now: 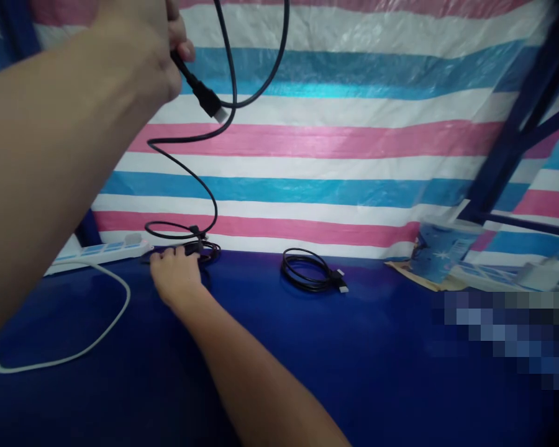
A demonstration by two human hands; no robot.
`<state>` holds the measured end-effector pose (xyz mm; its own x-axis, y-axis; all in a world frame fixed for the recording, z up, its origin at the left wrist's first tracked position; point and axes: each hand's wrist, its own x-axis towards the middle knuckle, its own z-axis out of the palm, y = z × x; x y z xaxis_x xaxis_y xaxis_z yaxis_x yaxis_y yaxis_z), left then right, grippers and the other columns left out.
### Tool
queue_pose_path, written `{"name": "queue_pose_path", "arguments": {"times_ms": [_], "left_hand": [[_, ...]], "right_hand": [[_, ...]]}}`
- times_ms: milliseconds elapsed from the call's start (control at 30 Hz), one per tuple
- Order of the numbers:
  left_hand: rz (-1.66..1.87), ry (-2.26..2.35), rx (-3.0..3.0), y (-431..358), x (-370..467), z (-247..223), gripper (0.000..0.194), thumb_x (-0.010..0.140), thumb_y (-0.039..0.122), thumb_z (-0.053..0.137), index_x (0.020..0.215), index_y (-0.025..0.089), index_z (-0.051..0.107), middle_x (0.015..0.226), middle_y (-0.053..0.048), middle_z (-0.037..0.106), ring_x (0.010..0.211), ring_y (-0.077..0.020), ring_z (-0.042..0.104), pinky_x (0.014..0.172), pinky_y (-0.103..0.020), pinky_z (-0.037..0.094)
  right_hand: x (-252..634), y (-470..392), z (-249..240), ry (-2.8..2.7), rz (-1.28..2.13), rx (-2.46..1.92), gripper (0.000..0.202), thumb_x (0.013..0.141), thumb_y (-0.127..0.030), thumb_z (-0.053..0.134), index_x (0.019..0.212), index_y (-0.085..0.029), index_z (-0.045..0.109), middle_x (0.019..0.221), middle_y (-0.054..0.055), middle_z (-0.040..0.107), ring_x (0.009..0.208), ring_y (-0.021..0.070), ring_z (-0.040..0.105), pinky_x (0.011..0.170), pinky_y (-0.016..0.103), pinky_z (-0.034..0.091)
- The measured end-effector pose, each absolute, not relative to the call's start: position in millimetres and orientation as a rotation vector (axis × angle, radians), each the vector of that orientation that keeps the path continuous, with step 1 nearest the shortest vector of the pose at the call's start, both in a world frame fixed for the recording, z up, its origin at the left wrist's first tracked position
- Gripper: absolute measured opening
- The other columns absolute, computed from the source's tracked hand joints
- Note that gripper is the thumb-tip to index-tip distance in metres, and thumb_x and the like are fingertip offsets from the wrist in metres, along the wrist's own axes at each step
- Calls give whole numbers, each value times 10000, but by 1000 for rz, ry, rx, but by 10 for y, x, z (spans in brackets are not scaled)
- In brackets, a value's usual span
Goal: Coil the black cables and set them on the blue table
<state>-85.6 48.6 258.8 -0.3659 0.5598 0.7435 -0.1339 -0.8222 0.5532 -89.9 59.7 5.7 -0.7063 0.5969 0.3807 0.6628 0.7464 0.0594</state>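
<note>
Raised at the upper left, my left hand (144, 49) is closed around a black cable (186, 71). One plug (209, 102) with a pale metal end sticks out below its fingers. The cable loops upward out of view, then winds down to the blue table. Low on the table's far side, my right hand (174, 273) is closed over part of a black cable bundle (209, 251), beside its connector. Its fingertips are mostly hidden behind the knuckles. To the right lies a separate coiled black cable (307, 273) with two metal-tipped plugs.
A white power strip (107, 250) and white cord (121, 316) lie on the left. At the right stand a blue patterned cup (442, 251) and another white strip (484, 276). Striped plastic sheeting (330, 143) hangs behind the blue table (354, 360). A patch at lower right is pixelated.
</note>
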Motion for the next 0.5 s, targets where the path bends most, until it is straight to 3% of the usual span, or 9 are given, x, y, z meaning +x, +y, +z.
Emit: {"name": "queue_pose_path", "arguments": {"times_ms": [67, 133, 200, 233, 267, 333, 400, 467, 500], "left_hand": [[2187, 728, 1524, 430, -788, 2559, 373, 986, 200, 198, 899, 95, 545, 651, 46, 335, 470, -16, 347, 470, -132, 246], [2153, 884, 1598, 395, -753, 2528, 395, 981, 219, 193, 1207, 92, 491, 849, 36, 511, 702, -16, 520, 480, -103, 257], [2128, 942, 1641, 375, -749, 2505, 420, 985, 238, 199, 1337, 116, 393, 978, 40, 544, 824, -24, 544, 467, -93, 255], [2114, 919, 1645, 367, -754, 2496, 413, 988, 250, 209, 1334, 123, 394, 941, 47, 540, 757, -17, 534, 458, -98, 259], [2106, 872, 1637, 358, -760, 2486, 385, 990, 259, 227, 1285, 128, 437, 839, 57, 512, 624, -11, 488, 448, -108, 261], [2057, 762, 1612, 335, -759, 2458, 306, 988, 283, 267, 1002, 146, 541, 609, 68, 318, 406, -34, 267, 435, -131, 261], [2013, 632, 1576, 300, -723, 2407, 354, 983, 294, 289, 678, 165, 415, 563, 49, 107, 369, -54, 90, 413, -148, 220], [1986, 546, 1534, 260, -646, 2339, 415, 973, 297, 308, 582, 179, 238, 566, 39, 33, 368, -52, 39, 393, -169, 145], [1969, 517, 1522, 240, -599, 2307, 425, 961, 295, 328, 573, 184, 196, 558, 39, 28, 364, -48, 35, 389, -181, 113]], "right_hand": [[-1042, 571, 67, -2698, -105, -1126, 335, 859, -192, 504, 1161, -72, 586, 1126, 203, 627, 971, 346, 604, 664, 580, 543], [-1123, 541, 68, -2780, 27, -1211, 307, 784, -193, 589, 1066, -84, 647, 1049, 183, 669, 876, 346, 637, 582, 576, 550], [-1138, 497, 59, -2826, 98, -1235, 292, 756, -182, 612, 1030, -97, 667, 1044, 161, 678, 874, 341, 639, 584, 572, 548], [-1121, 466, 48, -2831, 113, -1237, 290, 763, -182, 606, 1035, -102, 667, 1061, 156, 674, 890, 337, 635, 593, 562, 548], [-1085, 429, 34, -2829, 116, -1238, 296, 777, -190, 596, 1052, -99, 660, 1090, 161, 662, 916, 338, 626, 605, 549, 547], [-948, 332, -9, -2798, 65, -1196, 357, 839, -242, 546, 1144, -68, 608, 1197, 194, 601, 1031, 353, 575, 682, 546, 533], [-698, 222, -63, -2736, -28, -1054, 462, 908, -320, 462, 1246, -9, 509, 1299, 235, 509, 1164, 363, 480, 816, 548, 488], [-324, 128, -109, -2631, -53, -754, 411, 907, -329, 478, 1166, -20, 558, 1194, 216, 583, 1110, 342, 527, 889, 551, 447], [-98, 94, -121, -2578, 119, -754, 339, 886, -305, 510, 1095, -53, 598, 1128, 198, 619, 1081, 332, 555, 891, 530, 451]]}}
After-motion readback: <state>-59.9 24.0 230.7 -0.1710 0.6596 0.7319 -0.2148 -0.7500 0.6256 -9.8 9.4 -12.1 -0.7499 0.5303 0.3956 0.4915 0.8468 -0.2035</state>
